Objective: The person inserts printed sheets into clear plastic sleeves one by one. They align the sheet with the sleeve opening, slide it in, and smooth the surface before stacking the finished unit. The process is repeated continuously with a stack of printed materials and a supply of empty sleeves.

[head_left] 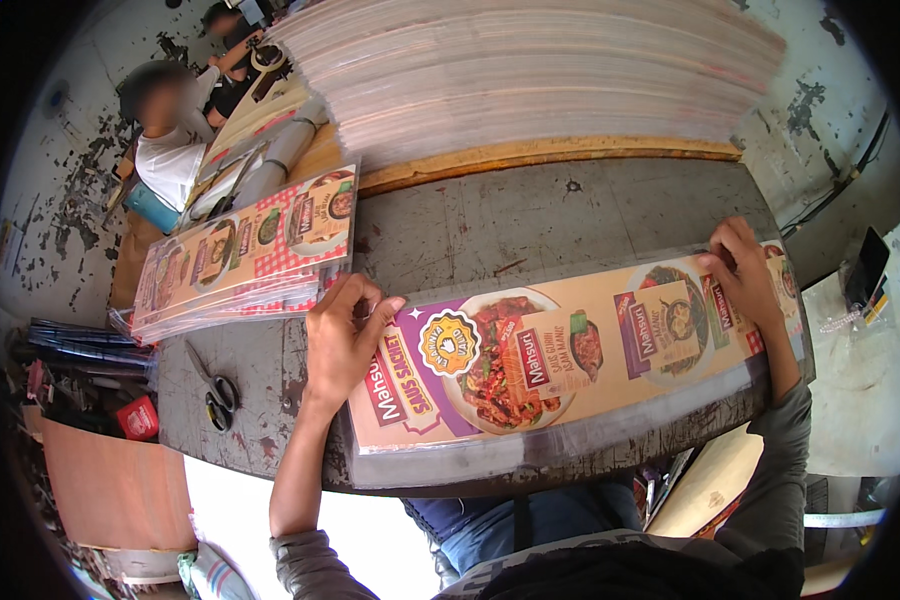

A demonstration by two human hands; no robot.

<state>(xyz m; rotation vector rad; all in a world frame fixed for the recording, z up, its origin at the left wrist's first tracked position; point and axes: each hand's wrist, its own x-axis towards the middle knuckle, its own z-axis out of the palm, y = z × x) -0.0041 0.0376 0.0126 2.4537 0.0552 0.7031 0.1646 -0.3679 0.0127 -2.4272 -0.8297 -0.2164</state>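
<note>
A long printed food banner (610, 345) in clear plastic film lies across the table in front of me, with pictures of dishes and sauce packets on it. At its upper left corner my left hand (345, 330) is closed, thumb and forefinger pinched on the edge. My right hand (745, 275) is closed on the far edge near the right end, its fingers curled over the film. Left of my left hand, a stack of similar banners (245, 250) lies at a slant. Black-handled scissors (220, 400) rest on the table nearby.
The dark, scratched table (470, 225) ends close to my body. Behind it rises a tall pile of flat sheets (550, 80) on a wooden board. One person in white (170, 155) and another in black sit at the far left. A red packet (138, 418) lies at left.
</note>
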